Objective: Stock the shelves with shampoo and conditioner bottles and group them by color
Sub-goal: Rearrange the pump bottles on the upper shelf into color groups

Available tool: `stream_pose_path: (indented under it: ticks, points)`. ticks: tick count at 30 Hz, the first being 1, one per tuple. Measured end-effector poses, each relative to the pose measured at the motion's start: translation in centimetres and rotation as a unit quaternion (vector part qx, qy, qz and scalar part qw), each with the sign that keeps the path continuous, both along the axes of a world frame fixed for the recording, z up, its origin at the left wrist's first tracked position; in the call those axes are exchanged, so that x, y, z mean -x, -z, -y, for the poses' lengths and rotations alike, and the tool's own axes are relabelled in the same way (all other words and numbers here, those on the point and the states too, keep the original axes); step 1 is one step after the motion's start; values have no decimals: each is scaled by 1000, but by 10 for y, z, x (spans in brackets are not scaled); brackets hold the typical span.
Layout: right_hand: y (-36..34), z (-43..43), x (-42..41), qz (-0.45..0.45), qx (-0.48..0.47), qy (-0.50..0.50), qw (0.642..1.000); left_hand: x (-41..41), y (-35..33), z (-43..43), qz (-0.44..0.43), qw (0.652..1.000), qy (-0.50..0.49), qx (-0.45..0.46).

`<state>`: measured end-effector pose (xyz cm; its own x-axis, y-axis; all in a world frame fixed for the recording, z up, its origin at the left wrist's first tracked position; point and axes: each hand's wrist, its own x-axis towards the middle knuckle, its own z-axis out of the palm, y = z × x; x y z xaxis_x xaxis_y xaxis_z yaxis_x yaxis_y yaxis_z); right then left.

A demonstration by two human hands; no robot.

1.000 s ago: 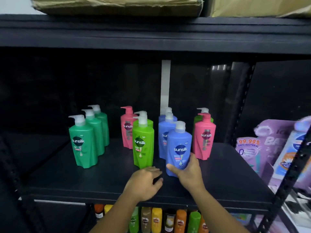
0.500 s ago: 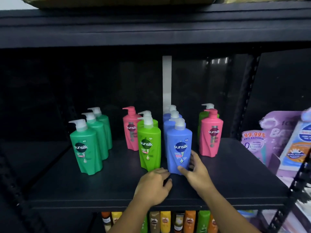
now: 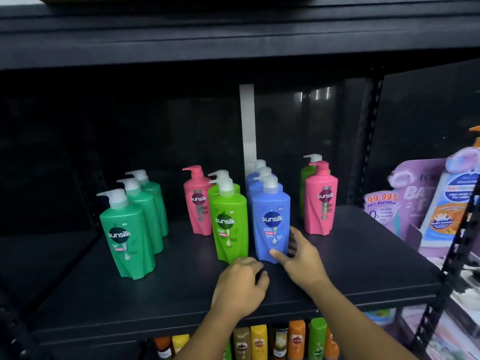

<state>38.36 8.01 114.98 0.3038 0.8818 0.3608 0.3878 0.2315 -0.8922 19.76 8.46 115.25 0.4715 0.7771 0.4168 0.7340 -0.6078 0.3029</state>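
A: What is carried on the black shelf (image 3: pixel 363 255), from the biggest group down?

B: Three dark green Sunsilk pump bottles (image 3: pixel 127 235) are lined up toward the left edge. Three blue bottles are filed at the middle, and the front blue bottle (image 3: pixel 271 222) is stood nearest the front edge. Two lime green bottles (image 3: pixel 228 224) are set just to its left, a pink bottle (image 3: pixel 198 201) behind them. A second pink bottle (image 3: pixel 320 201) is parked to the right, with another lime green bottle (image 3: pixel 305 188) hidden behind it.

A: What could be upset from here?

B: The colours are split, so mixed groups could be left. The front blue bottle could be tipped into its lime neighbour if it is pushed low at the base.

A: And the hands?

B: The base of the front blue bottle is touched by the right hand (image 3: pixel 301 258), fingers spread against its right side, thumb at its front. Nothing is held by the left hand (image 3: pixel 241 287); it is curled loosely on the shelf just before the front lime bottle.
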Motion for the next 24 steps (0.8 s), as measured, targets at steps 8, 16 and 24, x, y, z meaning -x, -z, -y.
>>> stream_pose_path:
  ticks: [8,16,24]
  points:
    - [1,1,0,38,1,21,999,23,-5,-28,457,868,-159,110]
    - [1,-2,4,62,-10,49,997,42,-3,-59,426,869,-22,250]
    - [-6,6,7,87,-4,100,991,39,4,-46,377,903,-47,203]
